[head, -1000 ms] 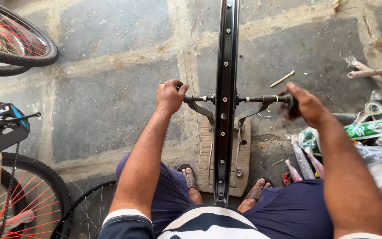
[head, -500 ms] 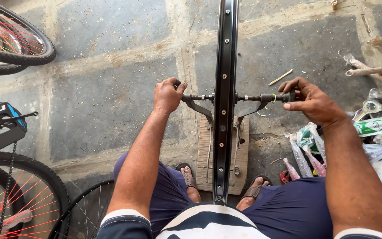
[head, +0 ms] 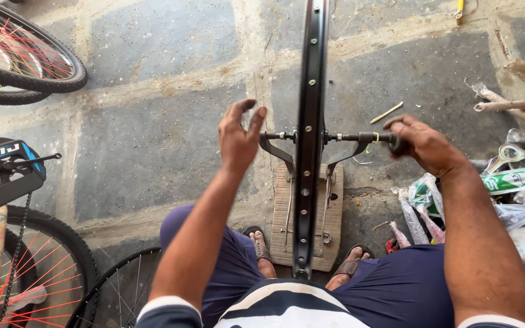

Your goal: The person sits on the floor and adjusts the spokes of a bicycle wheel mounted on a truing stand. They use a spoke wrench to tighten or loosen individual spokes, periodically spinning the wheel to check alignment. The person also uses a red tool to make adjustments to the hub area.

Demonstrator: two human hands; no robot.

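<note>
Nearest the camera, a striped shirt and dark blue shorts (head: 396,291) are seen, knees spread, with sandalled feet (head: 261,249) planted either side of a wooden board (head: 334,200) on the floor. The feet appear to be set there so that the board is kept from sliding. On that board a metal stand (head: 277,152) with two forked arms is fixed, and a black wheel rim (head: 310,121) is carried upright in it, edge-on to the view, running from between the knees up past the top of the frame. It is probably held this way so it can turn freely on its axle (head: 350,137).

The rim is seen as bare: matt black, narrow, no tyre, a row of small holes and silver nipples down its middle. Spokes cannot be made out from this angle.

The left hand (head: 240,136) is held loosely spread just beside the left end of the axle, fingers curled, nothing gripped; contact with the axle cannot be confirmed. The right hand (head: 426,146) is closed around a dark handle (head: 375,137) at the right axle end, likely for turning.

Further out: a spoked wheel (head: 116,291) lies low left, a bicycle wheel with red spokes (head: 37,267) beside a black frame part (head: 4,173), plastic bags and a green packet (head: 518,179) at right. Another tyre (head: 31,58) is seen top left, and a small stick (head: 386,112) lies on the stone floor (head: 153,140).
</note>
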